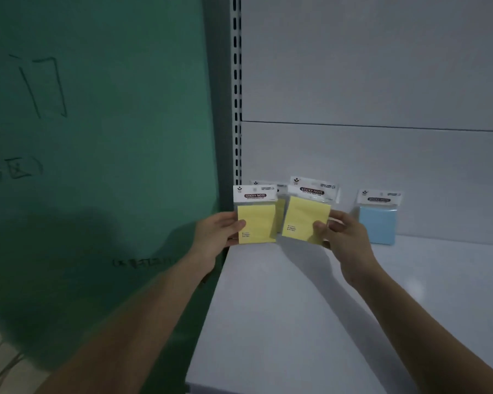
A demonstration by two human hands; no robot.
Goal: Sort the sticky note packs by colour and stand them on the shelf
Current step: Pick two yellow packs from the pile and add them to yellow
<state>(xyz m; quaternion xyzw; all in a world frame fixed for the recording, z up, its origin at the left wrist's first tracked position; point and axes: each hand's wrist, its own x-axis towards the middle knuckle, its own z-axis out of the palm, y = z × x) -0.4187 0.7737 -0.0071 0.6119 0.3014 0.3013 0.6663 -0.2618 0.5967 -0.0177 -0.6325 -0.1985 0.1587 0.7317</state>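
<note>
My left hand pinches a yellow sticky note pack by its left edge, holding it upright over the shelf's far left corner. My right hand pinches a second yellow pack at its lower right corner, tilted slightly. Between and behind them a third yellow pack stands against the back panel, mostly hidden. A blue pack stands upright further right on the white shelf.
The white back panel rises behind the packs. A slotted upright post marks the shelf's left end, with a green wall bearing handwriting beyond it. Bare shelf surface spreads toward me and to the right.
</note>
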